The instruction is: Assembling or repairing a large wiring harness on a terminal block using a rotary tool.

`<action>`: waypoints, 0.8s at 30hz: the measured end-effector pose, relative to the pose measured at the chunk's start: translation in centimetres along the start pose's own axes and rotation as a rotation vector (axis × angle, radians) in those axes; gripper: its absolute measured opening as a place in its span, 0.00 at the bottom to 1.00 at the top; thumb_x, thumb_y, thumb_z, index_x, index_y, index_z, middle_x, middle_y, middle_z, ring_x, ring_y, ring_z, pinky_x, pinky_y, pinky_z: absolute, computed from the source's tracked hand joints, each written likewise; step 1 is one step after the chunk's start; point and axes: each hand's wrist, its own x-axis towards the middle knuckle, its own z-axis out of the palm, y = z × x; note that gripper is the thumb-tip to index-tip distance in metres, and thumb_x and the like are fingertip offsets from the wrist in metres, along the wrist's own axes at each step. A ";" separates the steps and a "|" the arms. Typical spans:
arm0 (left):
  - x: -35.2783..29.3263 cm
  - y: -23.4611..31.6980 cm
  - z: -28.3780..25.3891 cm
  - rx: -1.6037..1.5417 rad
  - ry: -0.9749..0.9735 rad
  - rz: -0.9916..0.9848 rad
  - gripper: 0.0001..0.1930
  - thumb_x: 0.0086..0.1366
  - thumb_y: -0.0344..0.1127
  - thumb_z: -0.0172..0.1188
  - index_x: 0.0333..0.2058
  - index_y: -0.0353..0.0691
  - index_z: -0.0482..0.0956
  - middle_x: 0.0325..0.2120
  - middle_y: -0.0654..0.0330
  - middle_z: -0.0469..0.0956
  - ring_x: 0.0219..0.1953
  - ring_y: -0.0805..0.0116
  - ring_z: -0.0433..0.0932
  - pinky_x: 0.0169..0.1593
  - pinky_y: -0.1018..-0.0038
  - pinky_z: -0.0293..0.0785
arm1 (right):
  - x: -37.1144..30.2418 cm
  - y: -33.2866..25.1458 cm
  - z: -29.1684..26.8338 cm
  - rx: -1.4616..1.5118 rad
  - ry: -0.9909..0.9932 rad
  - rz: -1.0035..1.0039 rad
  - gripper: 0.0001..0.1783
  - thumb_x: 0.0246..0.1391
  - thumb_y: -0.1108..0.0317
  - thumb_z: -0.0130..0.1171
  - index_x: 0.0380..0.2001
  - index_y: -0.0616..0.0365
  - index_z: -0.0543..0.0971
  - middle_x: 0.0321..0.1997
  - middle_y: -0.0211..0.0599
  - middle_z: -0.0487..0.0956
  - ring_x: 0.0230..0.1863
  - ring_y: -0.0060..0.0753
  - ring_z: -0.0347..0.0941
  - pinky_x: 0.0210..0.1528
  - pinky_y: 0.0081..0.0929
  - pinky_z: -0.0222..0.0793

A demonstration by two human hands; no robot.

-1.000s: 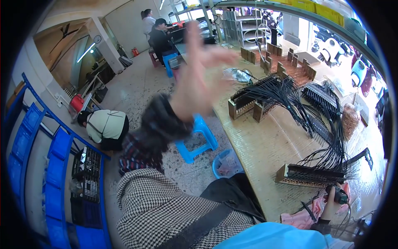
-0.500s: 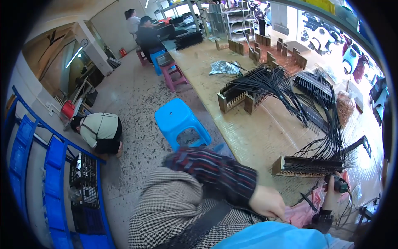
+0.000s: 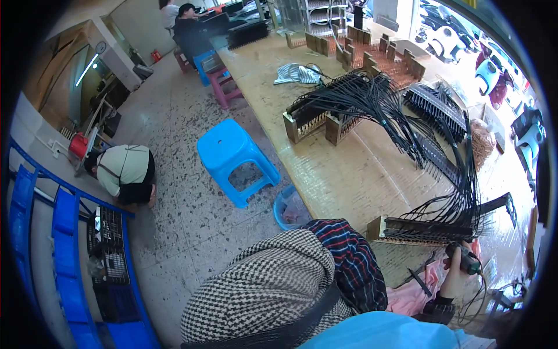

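Observation:
At the lower right, my right hand (image 3: 452,273) is closed round a dark green corded power tool (image 3: 469,263), whose exact kind I cannot make out. The tool is at the front of a long wooden slotted rack (image 3: 378,230) filled with black cables (image 3: 459,200). A crumpled pink cloth (image 3: 415,291) lies below my right hand, with a thin dark stick-like piece (image 3: 419,281) on it. Only the plaid sleeve (image 3: 354,262) of my left arm shows, bent close to my body; my left hand is hidden.
More cable-filled racks (image 3: 299,123) stand along the table (image 3: 325,186), with a striped cloth (image 3: 297,74) beyond. A blue stool (image 3: 232,145) and a blue bucket (image 3: 280,212) stand left of the table. One person (image 3: 125,168) bends near a blue shelf (image 3: 64,232); others sit far back.
My left hand has drawn back from the pink cloth and out of sight, its sleeve now nearer my body. The whole view has shifted, bringing the blue bucket more into sight.

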 end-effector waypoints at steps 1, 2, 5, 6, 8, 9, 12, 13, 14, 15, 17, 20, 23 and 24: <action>-0.4 -0.5 -0.1 0.008 0.016 -0.001 0.11 0.53 0.34 0.53 0.34 0.37 0.75 0.27 0.51 0.75 0.32 0.52 0.74 0.35 0.60 0.70 | -0.1 -0.1 0.1 0.018 -0.001 0.008 0.19 0.52 0.66 0.55 0.48 0.59 0.70 0.30 0.31 0.73 0.21 0.16 0.65 0.23 0.13 0.60; -0.8 -0.9 -0.1 0.013 0.028 -0.003 0.11 0.53 0.34 0.53 0.34 0.37 0.75 0.27 0.51 0.75 0.32 0.52 0.74 0.35 0.60 0.69 | -0.2 -0.2 0.1 0.038 0.001 0.019 0.20 0.52 0.66 0.55 0.48 0.59 0.69 0.30 0.31 0.73 0.21 0.15 0.66 0.23 0.13 0.60; -2.0 -2.1 0.1 0.008 0.040 -0.004 0.10 0.53 0.34 0.52 0.33 0.36 0.75 0.27 0.50 0.75 0.32 0.51 0.74 0.35 0.60 0.69 | -0.8 -0.5 0.1 0.052 0.014 0.048 0.20 0.52 0.66 0.56 0.48 0.60 0.69 0.31 0.32 0.74 0.22 0.15 0.66 0.23 0.13 0.60; -2.4 -2.6 0.2 -0.003 0.035 0.002 0.10 0.53 0.34 0.52 0.33 0.36 0.75 0.27 0.50 0.75 0.32 0.51 0.74 0.35 0.60 0.69 | -0.9 -0.5 0.0 0.046 0.023 0.058 0.20 0.52 0.66 0.56 0.48 0.60 0.69 0.31 0.32 0.74 0.22 0.16 0.67 0.24 0.13 0.61; -2.3 -3.6 0.7 -0.047 0.014 0.033 0.10 0.54 0.34 0.52 0.32 0.35 0.75 0.27 0.49 0.75 0.32 0.50 0.74 0.35 0.59 0.69 | -0.8 0.4 -0.8 0.021 0.074 0.097 0.20 0.52 0.67 0.56 0.48 0.60 0.69 0.32 0.32 0.74 0.23 0.16 0.67 0.24 0.13 0.62; -1.8 -3.7 1.7 -0.093 0.000 0.063 0.10 0.54 0.34 0.52 0.32 0.35 0.75 0.27 0.49 0.75 0.31 0.50 0.73 0.35 0.59 0.69 | -0.6 1.6 -1.7 -0.125 0.117 -0.046 0.18 0.52 0.67 0.56 0.46 0.61 0.71 0.30 0.31 0.74 0.22 0.15 0.66 0.24 0.13 0.61; 0.7 -3.0 6.6 -0.298 -0.038 0.165 0.10 0.54 0.34 0.52 0.31 0.34 0.74 0.27 0.48 0.75 0.31 0.49 0.73 0.35 0.59 0.69 | 0.0 -1.0 1.4 -0.107 0.121 -0.120 0.11 0.50 0.70 0.58 0.38 0.60 0.75 0.27 0.27 0.73 0.25 0.17 0.66 0.29 0.17 0.63; 2.5 -1.2 9.4 -0.399 -0.074 0.251 0.10 0.54 0.35 0.51 0.31 0.33 0.74 0.27 0.48 0.75 0.31 0.49 0.73 0.35 0.59 0.69 | 0.0 -1.4 0.9 -0.101 0.066 0.047 0.12 0.51 0.68 0.58 0.39 0.60 0.74 0.27 0.28 0.73 0.27 0.18 0.67 0.30 0.17 0.63; 2.8 0.1 9.1 -0.381 -0.106 0.189 0.10 0.53 0.34 0.51 0.31 0.34 0.74 0.26 0.48 0.75 0.31 0.49 0.73 0.34 0.59 0.69 | 0.2 -1.4 0.9 -0.121 0.053 0.076 0.13 0.52 0.66 0.57 0.39 0.59 0.74 0.27 0.27 0.72 0.27 0.18 0.67 0.30 0.18 0.63; 2.2 0.8 7.3 -0.348 -0.137 0.128 0.09 0.52 0.33 0.51 0.31 0.34 0.74 0.25 0.48 0.74 0.30 0.48 0.74 0.34 0.60 0.69 | 0.5 -0.8 0.7 -0.178 0.069 -0.058 0.13 0.52 0.65 0.56 0.40 0.60 0.74 0.25 0.26 0.72 0.25 0.17 0.67 0.29 0.17 0.63; 1.9 2.7 3.4 -0.290 -0.224 -0.024 0.10 0.51 0.31 0.51 0.32 0.35 0.74 0.25 0.48 0.74 0.30 0.49 0.74 0.33 0.61 0.70 | 1.0 -0.7 0.6 0.083 0.049 0.090 0.16 0.48 0.70 0.60 0.41 0.59 0.73 0.30 0.28 0.74 0.25 0.16 0.70 0.27 0.14 0.67; 1.7 3.6 2.6 -0.313 -0.257 -0.073 0.09 0.52 0.31 0.50 0.32 0.35 0.73 0.25 0.49 0.73 0.30 0.50 0.75 0.33 0.62 0.71 | 0.4 -1.1 0.1 0.145 0.068 0.099 0.15 0.47 0.71 0.60 0.39 0.60 0.74 0.27 0.29 0.75 0.23 0.17 0.71 0.26 0.14 0.68; 1.7 3.8 2.7 -0.340 -0.255 -0.098 0.13 0.51 0.33 0.53 0.36 0.34 0.73 0.27 0.51 0.73 0.32 0.53 0.75 0.36 0.63 0.72 | -0.1 -1.1 -0.2 0.140 0.076 0.098 0.14 0.46 0.71 0.61 0.38 0.61 0.75 0.25 0.29 0.75 0.21 0.17 0.71 0.25 0.15 0.69; 1.7 3.9 2.6 -0.349 -0.257 -0.095 0.13 0.51 0.33 0.53 0.36 0.34 0.73 0.27 0.51 0.73 0.32 0.53 0.75 0.36 0.63 0.72 | -0.1 -1.1 -0.2 0.141 0.084 0.080 0.14 0.46 0.71 0.61 0.37 0.61 0.75 0.24 0.29 0.75 0.21 0.17 0.71 0.24 0.15 0.69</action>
